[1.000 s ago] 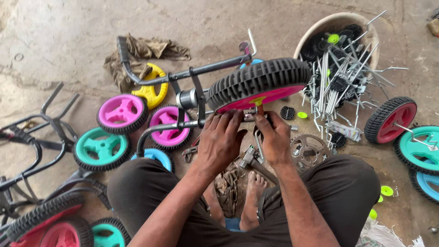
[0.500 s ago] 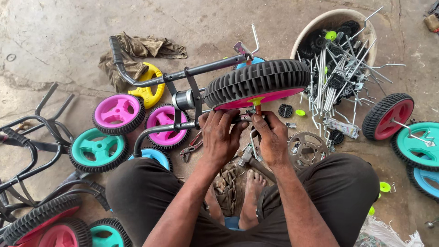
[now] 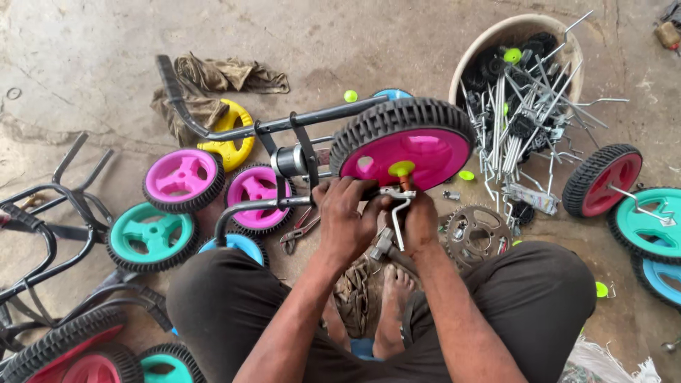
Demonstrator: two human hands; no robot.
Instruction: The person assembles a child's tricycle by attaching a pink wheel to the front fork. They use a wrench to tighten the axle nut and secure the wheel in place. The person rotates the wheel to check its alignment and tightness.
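**Hands at the pink wheel's hub**

Centrally, gripped at the hub of the pink wheel (image 3: 408,152) with black tyre, mounted on a black tricycle frame (image 3: 284,128); left hand (image 3: 345,220) curled closed around the frame tube and axle end just below the wheel; right hand (image 3: 420,220) closed on a bent silver crank rod (image 3: 397,216), fingers wrapped narrow, directly under a yellow-green cap (image 3: 401,169) on the hub; hands almost touching each other; wheel tilted, held above the knees. Nearby, lay pliers (image 3: 299,230) on the floor left of the hands; sat 1 toothed sprocket (image 3: 474,232) just right of the right hand. Further left, lay 2 magenta wheels (image 3: 183,177), 1 teal wheel (image 3: 151,236), 1 yellow wheel (image 3: 230,135) beside a crumpled rag (image 3: 213,81). Upper right, stood a round tub (image 3: 496,35) crammed with metal rods; beside it leaned a red wheel (image 3: 603,177).
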